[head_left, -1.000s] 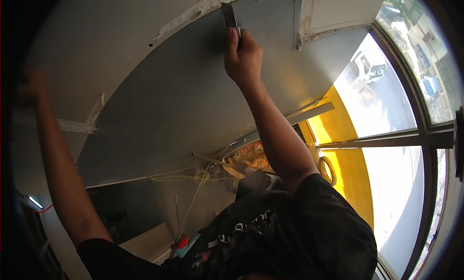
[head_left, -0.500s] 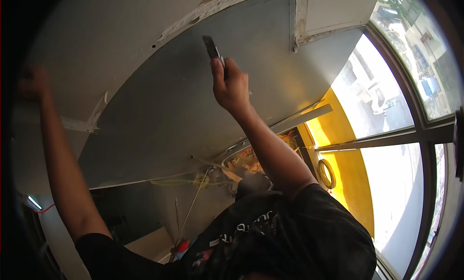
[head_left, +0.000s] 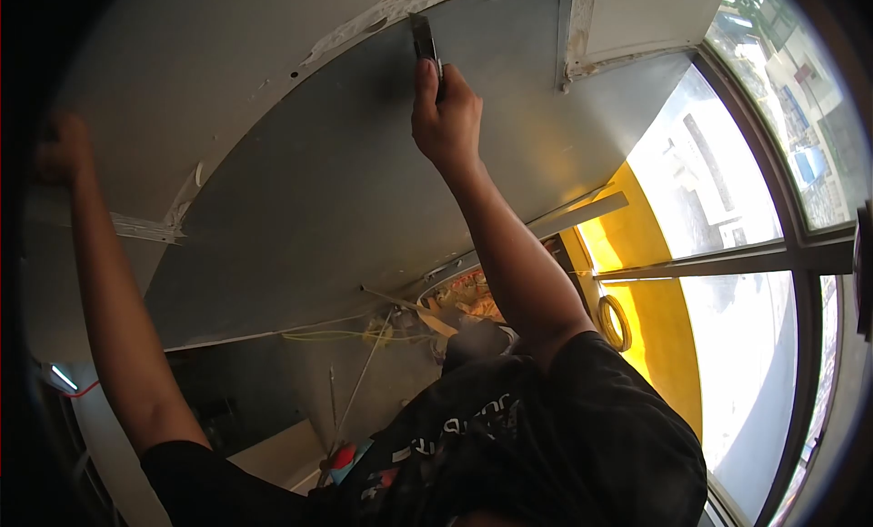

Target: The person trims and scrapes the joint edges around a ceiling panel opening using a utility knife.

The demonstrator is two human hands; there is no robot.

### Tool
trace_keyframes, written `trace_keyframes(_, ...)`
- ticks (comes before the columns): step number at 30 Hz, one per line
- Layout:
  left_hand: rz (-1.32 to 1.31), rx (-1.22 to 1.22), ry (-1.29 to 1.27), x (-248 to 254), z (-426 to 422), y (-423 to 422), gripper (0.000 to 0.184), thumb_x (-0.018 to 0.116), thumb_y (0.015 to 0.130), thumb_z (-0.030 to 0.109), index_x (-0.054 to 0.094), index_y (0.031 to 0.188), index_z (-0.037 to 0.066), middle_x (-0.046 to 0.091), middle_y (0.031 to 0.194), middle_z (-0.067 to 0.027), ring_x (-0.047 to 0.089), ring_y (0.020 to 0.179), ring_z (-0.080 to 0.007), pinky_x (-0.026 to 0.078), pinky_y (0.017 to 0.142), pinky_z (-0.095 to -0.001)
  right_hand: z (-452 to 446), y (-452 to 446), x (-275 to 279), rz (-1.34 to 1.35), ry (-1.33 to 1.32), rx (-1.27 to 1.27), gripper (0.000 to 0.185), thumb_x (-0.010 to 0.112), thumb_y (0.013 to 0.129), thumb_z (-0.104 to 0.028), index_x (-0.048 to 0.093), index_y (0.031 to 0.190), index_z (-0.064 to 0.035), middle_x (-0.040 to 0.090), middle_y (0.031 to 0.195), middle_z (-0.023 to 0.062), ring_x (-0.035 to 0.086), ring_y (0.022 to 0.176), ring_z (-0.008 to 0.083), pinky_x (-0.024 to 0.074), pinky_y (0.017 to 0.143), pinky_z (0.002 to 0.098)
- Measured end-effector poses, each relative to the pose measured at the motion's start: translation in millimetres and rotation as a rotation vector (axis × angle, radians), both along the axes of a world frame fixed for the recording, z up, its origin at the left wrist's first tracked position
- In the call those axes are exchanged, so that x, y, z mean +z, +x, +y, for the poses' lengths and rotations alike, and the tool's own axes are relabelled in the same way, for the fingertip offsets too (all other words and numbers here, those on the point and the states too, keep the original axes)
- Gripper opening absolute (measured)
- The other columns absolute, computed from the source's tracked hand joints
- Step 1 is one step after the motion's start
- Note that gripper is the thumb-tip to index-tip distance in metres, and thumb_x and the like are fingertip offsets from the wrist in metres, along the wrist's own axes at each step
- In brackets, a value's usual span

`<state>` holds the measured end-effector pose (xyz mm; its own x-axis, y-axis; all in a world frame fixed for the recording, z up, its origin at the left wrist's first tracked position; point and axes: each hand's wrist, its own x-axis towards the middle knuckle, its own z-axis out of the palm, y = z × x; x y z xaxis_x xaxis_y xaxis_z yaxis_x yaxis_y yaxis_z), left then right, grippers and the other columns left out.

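Note:
My right hand (head_left: 446, 118) is raised, its fingers wrapped round the handle of a putty knife (head_left: 424, 38). The dark blade points up, its tip at or very near the rough white filler strip (head_left: 373, 20) that runs along the edge of the grey panel (head_left: 336, 154). At the far left, my left hand (head_left: 65, 150) is held up against the pale board with curled fingers. Shadow and the dark lens border hide what it holds, if anything. Below it, another filled seam (head_left: 150, 229) meets the panel's edge.
A large window (head_left: 718, 163) with a dark frame stands on the right, beside a yellow wall (head_left: 655, 345) where a coil (head_left: 615, 323) hangs. A flat strip (head_left: 582, 214) juts near the panel's lower edge. Tangled wires and orange material (head_left: 473, 295) lie behind my shoulder.
My right hand has moved up and slightly right with the putty knife, bringing the blade from over the grey panel to the white filler strip. My left hand has barely moved.

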<state>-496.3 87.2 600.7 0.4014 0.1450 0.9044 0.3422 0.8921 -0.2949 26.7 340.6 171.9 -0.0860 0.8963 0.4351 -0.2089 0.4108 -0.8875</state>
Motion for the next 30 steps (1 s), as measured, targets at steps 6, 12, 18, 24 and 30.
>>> trace_keyframes(6,0.0,-0.017,-0.087,-10.3,7.5,27.7,0.052,0.068,0.085,0.053,0.077,0.099,0.004,0.075,0.093,-0.014,0.073,0.087,-0.031,0.056,0.077,-0.0434,-32.2,-19.5,5.3,-0.05,-0.019,0.185,0.041,0.056,0.105,-0.035,0.056,0.082,-0.0006,0.061,0.064,0.025,0.064,0.066,0.0493,0.0488,0.057,0.051)
trace_keyframes(12,0.072,-0.303,-0.137,-16.3,26.9,86.8,0.027,0.07,0.088,0.03,0.075,0.096,0.004,0.074,0.094,-0.008,0.072,0.09,-0.0241,0.056,0.081,-0.0387,-64.2,0.5,-31.1,-0.133,0.025,0.13,0.036,0.061,0.103,-0.032,0.056,0.081,-0.0028,0.062,0.062,0.0202,0.064,0.059,0.0455,0.0484,0.051,0.0481)
trace_keyframes(18,0.1,-0.176,-0.063,-13.7,21.1,68.3,0.057,0.072,0.085,0.056,0.076,0.094,0.0,0.075,0.09,-0.0179,0.073,0.084,-0.0361,0.058,0.074,-0.0474,-19.8,7.7,-3.4,-0.086,0.027,-0.005,0.038,0.061,0.103,-0.031,0.054,0.08,-0.0026,0.061,0.06,0.0197,0.063,0.057,0.0442,0.0481,0.051,0.0479)
trace_keyframes(24,0.106,-0.223,-0.09,-14.3,25.7,78.8,0.055,0.072,0.086,0.053,0.074,0.097,0.0,0.075,0.093,-0.0165,0.073,0.085,-0.033,0.058,0.075,-0.0452,-11.6,0.9,5.5,-0.106,0.065,-0.05,0.038,0.061,0.103,-0.031,0.052,0.078,-0.003,0.059,0.059,0.0192,0.062,0.056,0.0442,0.0479,0.051,0.0472)
trace_keyframes(30,-0.13,-0.057,-0.066,-11.9,8.8,45.8,0.065,0.074,0.083,0.057,0.072,0.116,0.0,0.074,0.115,-0.0161,0.073,0.102,-0.0309,0.056,0.087,-0.0457,-11.5,-9.0,4.3,-0.104,0.074,-0.086,0.039,0.061,0.102,-0.033,0.052,0.079,-0.0033,0.059,0.058,0.0198,0.061,0.055,0.0457,0.0476,0.05,0.0483)
